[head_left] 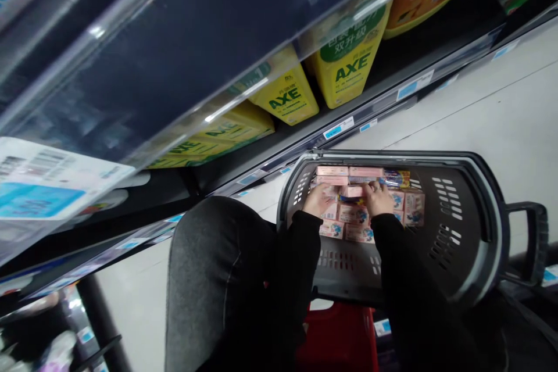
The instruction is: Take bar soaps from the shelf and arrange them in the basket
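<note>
Both my hands reach down into a dark grey shopping basket [418, 296] that holds several small pink printed boxes [360, 233]. On the left, my left hand [318, 200] lies against the boxes with its fingers stretched out. My right hand [378, 197] has its fingers bent around the right end of a pink box [352, 191] that sits a little above the others. At the far side of the basket, a blue and yellow packet [396, 178] shows among the boxes. The undersides of both hands are hidden.
Above and left is a dark store shelf with yellow AXE bottles [349, 72] and price labels [340, 128]. The basket's black handle [528, 241] sticks out at right. A red basket or bin [337, 340] is below. My grey trouser knee [213, 267] is close on the left.
</note>
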### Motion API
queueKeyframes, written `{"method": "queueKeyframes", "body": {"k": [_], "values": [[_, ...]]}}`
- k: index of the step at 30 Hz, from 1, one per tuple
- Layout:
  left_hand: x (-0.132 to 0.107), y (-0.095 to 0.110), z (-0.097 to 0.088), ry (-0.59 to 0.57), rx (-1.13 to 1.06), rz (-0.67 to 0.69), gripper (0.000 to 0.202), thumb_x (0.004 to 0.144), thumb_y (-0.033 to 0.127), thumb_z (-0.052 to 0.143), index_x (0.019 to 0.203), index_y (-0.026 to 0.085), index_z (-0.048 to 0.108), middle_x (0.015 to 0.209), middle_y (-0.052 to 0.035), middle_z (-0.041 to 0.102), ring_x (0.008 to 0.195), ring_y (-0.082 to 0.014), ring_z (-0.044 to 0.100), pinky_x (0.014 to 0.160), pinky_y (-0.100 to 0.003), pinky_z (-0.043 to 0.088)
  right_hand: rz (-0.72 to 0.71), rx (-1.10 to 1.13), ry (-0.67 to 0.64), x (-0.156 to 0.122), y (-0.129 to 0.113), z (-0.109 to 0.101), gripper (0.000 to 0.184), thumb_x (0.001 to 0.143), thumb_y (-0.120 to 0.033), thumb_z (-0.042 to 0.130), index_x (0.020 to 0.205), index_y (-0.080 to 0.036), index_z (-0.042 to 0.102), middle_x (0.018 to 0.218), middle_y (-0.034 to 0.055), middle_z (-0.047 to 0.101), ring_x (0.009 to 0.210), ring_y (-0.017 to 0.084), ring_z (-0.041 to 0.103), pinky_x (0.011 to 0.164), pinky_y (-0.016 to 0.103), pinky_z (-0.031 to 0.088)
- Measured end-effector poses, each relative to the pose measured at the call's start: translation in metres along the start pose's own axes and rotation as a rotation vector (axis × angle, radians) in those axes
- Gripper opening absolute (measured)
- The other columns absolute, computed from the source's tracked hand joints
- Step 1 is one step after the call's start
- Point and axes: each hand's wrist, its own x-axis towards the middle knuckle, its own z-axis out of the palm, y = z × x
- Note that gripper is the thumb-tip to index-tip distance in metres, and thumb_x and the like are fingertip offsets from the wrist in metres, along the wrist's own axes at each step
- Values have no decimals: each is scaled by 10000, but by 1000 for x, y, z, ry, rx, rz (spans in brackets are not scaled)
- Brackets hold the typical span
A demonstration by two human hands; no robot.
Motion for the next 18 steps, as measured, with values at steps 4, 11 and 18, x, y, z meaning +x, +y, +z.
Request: {"method": "queueKeyframes", "body": {"k": [4, 11, 18], "values": [[1, 10, 13, -115, -153, -82, 220, 808, 273, 625, 986, 168, 550, 984, -129, 598, 980, -211, 628, 924, -330, 511, -72, 63, 56, -5, 8, -12, 382, 883, -225, 469, 1238, -222, 610, 1187, 123, 580, 1033, 287, 443, 835, 365, 433], [11, 29, 11, -39, -164, -23, 135, 878, 265, 531, 959, 173, 589, 945, -100, 632, 976, -193, 631, 925, -325, 515, 83, -27, 75, 2, 17, -27, 405, 927, -208, 344, 1239, -207, 603, 1229, 156, 552, 1072, 336, 452, 761, 380, 457], [22, 31, 14, 20, -90, 41, 235, 825, 246, 656, 1048, 201, 596, 1043, -113, 648, 1098, -243, 597, 998, -410, 470, 216, 241, 42, 36, 0, -4, 424, 844, -195, 463, 1246, -59, 470, 1290, 266, 424, 1050, 306, 525, 811, 388, 480]]}}
